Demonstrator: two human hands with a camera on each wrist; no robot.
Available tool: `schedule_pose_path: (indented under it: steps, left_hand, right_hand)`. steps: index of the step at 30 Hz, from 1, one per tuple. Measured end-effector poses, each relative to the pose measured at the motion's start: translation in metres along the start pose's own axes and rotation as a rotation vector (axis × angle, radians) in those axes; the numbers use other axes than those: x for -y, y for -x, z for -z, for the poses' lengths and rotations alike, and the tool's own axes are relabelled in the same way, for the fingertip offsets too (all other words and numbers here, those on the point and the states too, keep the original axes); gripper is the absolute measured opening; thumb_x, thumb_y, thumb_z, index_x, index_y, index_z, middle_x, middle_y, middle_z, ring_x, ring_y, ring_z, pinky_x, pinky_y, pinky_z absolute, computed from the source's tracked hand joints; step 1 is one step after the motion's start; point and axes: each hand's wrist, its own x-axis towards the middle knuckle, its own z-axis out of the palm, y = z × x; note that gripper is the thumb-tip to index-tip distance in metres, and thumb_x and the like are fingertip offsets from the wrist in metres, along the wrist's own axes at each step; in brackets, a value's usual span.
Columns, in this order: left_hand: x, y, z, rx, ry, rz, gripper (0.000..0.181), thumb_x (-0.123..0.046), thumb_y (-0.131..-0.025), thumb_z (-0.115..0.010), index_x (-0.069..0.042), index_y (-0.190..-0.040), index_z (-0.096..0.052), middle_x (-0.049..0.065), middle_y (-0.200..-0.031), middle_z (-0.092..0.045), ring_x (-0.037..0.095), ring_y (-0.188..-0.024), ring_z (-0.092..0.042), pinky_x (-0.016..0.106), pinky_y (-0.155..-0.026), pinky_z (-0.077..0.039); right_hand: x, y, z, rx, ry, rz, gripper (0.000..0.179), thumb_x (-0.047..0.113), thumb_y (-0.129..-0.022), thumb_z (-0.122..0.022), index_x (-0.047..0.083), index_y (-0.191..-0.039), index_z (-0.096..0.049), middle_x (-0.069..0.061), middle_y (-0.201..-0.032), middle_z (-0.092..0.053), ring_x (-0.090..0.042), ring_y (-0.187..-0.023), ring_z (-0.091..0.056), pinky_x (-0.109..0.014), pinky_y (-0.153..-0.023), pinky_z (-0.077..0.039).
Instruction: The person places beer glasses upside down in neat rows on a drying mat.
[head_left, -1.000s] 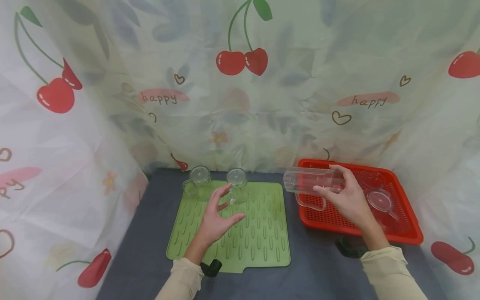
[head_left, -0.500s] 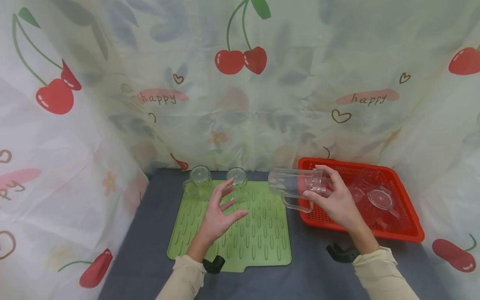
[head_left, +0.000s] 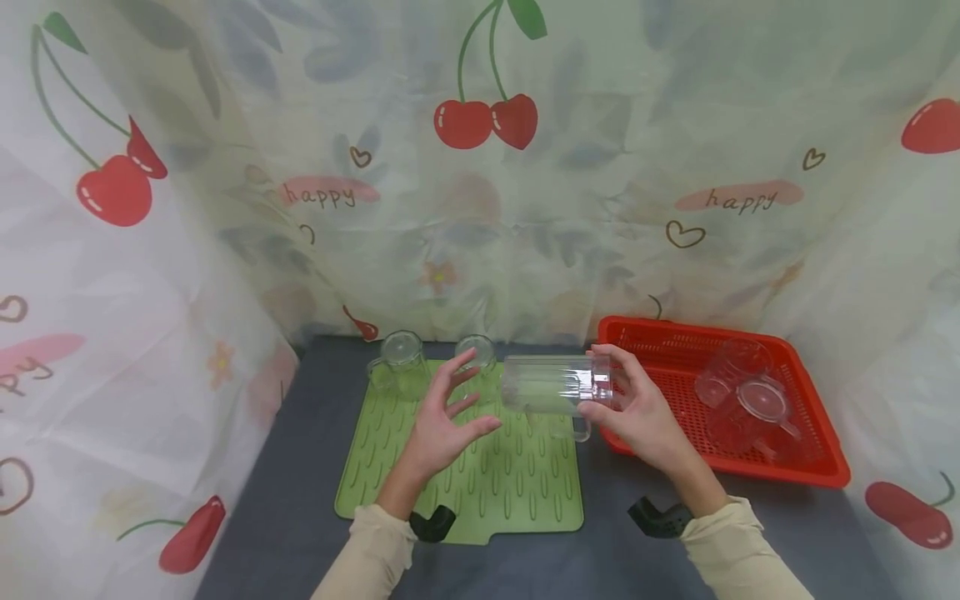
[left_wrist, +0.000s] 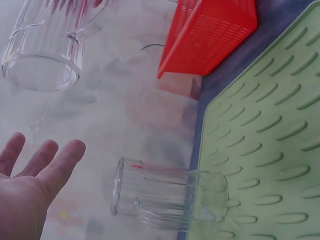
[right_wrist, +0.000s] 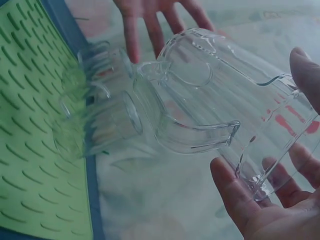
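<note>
My right hand grips a clear glass mug near one end, fingers and thumb on opposite sides. The mug lies sideways in the air above the green mat's right part, its handle hanging underneath. My left hand hovers over the mat, fingers spread and holding nothing; a small gap separates it from the mug's left end. Along the mat's back edge stand two more glass mugs, base up: one at left, the other partly behind my left fingers in the head view.
A red perforated basket on the right holds glass mugs, including a tilted one and one with its base showing. Dark grey cloth covers the table. A printed curtain hangs close behind and at both sides.
The right hand has carried the mug left, from over the basket to over the mat's right part. The left hand has shifted slightly right, fingers still spread.
</note>
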Motion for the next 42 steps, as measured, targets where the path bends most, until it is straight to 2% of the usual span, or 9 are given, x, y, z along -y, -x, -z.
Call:
schedule_pose_path:
  steps: [6, 10, 13, 16, 21, 27, 32, 37, 42]
  left_hand:
    - [-0.005, 0.000, 0.000, 0.034, 0.027, -0.020, 0.093, -0.014, -0.084, -0.085, -0.025, -0.159, -0.032, 0.001, -0.166, -0.030, 0.036, -0.150, -0.038, 0.053, -0.111, -0.049]
    - [-0.006, 0.000, 0.001, 0.053, 0.035, -0.033, 0.094, -0.031, -0.083, -0.085, -0.025, -0.160, -0.031, -0.002, -0.166, -0.031, 0.037, -0.150, -0.037, 0.056, -0.112, -0.048]
    - [-0.007, -0.001, 0.000, 0.064, 0.044, -0.043, 0.097, -0.045, -0.080, -0.084, -0.027, -0.159, -0.031, 0.002, -0.166, -0.030, 0.040, -0.150, -0.036, 0.057, -0.111, -0.047]
    - [-0.007, -0.001, -0.001, 0.073, 0.063, -0.063, 0.099, -0.050, -0.079, -0.083, -0.024, -0.160, -0.030, 0.010, -0.167, -0.029, 0.043, -0.149, -0.036, 0.052, -0.110, -0.050]
    - [-0.006, -0.001, -0.002, 0.079, 0.092, -0.100, 0.098, -0.045, -0.081, -0.084, -0.019, -0.159, -0.032, 0.017, -0.164, -0.030, 0.044, -0.146, -0.040, 0.040, -0.107, -0.054]
    - [-0.007, -0.001, -0.003, 0.088, 0.125, -0.085, 0.095, -0.021, -0.081, -0.088, -0.023, -0.158, -0.033, 0.015, -0.160, -0.039, 0.044, -0.141, -0.046, 0.043, -0.102, -0.058]
    - [-0.010, 0.000, -0.007, 0.093, 0.145, -0.047, 0.097, -0.018, -0.079, -0.088, -0.024, -0.158, -0.033, 0.016, -0.160, -0.039, 0.044, -0.141, -0.046, 0.048, -0.099, -0.059]
    - [-0.009, 0.002, -0.009, 0.095, 0.173, -0.079, 0.094, -0.016, -0.081, -0.087, -0.018, -0.158, -0.032, 0.020, -0.163, -0.032, 0.044, -0.143, -0.044, 0.043, -0.098, -0.059]
    - [-0.008, 0.005, -0.011, 0.096, 0.141, -0.038, 0.088, -0.009, -0.084, -0.083, -0.018, -0.156, -0.034, 0.022, -0.156, -0.038, 0.042, -0.134, -0.053, 0.042, -0.098, -0.059]
  right_hand:
    - [0.000, 0.000, -0.012, 0.051, -0.054, 0.043, 0.076, 0.003, -0.087, -0.079, 0.012, -0.150, -0.037, -0.018, -0.153, -0.043, -0.013, -0.127, -0.056, -0.017, -0.092, -0.057]
    - [0.001, -0.001, -0.021, 0.072, -0.094, 0.068, 0.075, -0.001, -0.087, -0.078, 0.009, -0.150, -0.038, -0.018, -0.153, -0.043, -0.004, -0.126, -0.055, -0.016, -0.093, -0.056]
    - [0.001, -0.001, -0.026, 0.088, -0.117, 0.082, 0.075, -0.002, -0.087, -0.077, 0.007, -0.150, -0.038, -0.018, -0.153, -0.043, -0.002, -0.126, -0.055, -0.016, -0.094, -0.054]
    - [0.000, 0.000, -0.030, 0.100, -0.130, 0.088, 0.075, -0.001, -0.087, -0.077, 0.008, -0.151, -0.037, -0.017, -0.154, -0.042, -0.001, -0.128, -0.054, -0.015, -0.096, -0.053]
    - [0.001, 0.001, -0.036, 0.123, -0.164, 0.079, 0.076, 0.000, -0.088, -0.076, 0.008, -0.152, -0.036, -0.020, -0.155, -0.041, -0.003, -0.127, -0.056, -0.018, -0.095, -0.055]
    - [0.003, 0.001, -0.042, 0.131, -0.186, 0.066, 0.076, 0.002, -0.088, -0.077, 0.007, -0.151, -0.035, -0.024, -0.154, -0.041, -0.023, -0.129, -0.057, -0.022, -0.094, -0.057]
    - [0.001, 0.001, -0.046, 0.137, -0.209, 0.070, 0.076, 0.003, -0.089, -0.077, 0.006, -0.152, -0.034, -0.023, -0.153, -0.042, -0.009, -0.127, -0.057, -0.020, -0.096, -0.056]
    - [-0.003, 0.002, -0.050, 0.160, -0.248, 0.073, 0.076, 0.004, -0.091, -0.075, 0.003, -0.153, -0.031, -0.022, -0.151, -0.042, -0.003, -0.125, -0.057, -0.020, -0.099, -0.055]
    - [-0.008, 0.003, -0.051, 0.170, -0.238, 0.027, 0.074, 0.007, -0.093, -0.074, 0.008, -0.153, -0.032, -0.017, -0.151, -0.042, -0.014, -0.132, -0.054, -0.019, -0.101, -0.053]
